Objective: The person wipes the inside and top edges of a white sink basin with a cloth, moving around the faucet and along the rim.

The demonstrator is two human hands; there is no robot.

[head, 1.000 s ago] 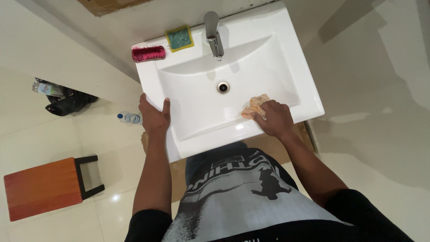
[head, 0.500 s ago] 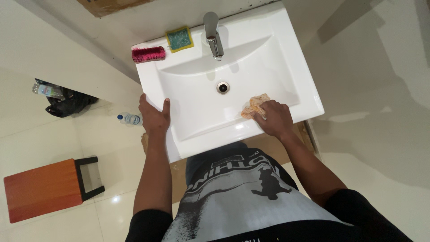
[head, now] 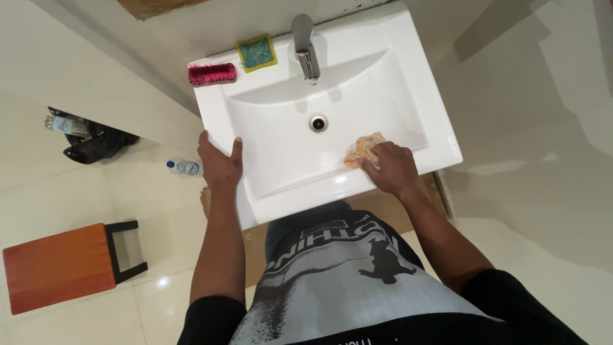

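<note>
Both hands work apart: the left hand (head: 219,167) grips the white washbasin's (head: 421,96) left rim as if for support, while the right hand (head: 393,167) presses a crumpled orange cloth (head: 361,149) against the bowl's front right slope.

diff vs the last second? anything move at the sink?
Barely anything. The right hand has stayed pressed on the orange cloth at the near right of the sink basin, same spot. The left hand still grips the sink's left rim. The red brush, green sponge and faucet are unmoved. Only the view shifted slightly; nothing was taken or let go.
</note>
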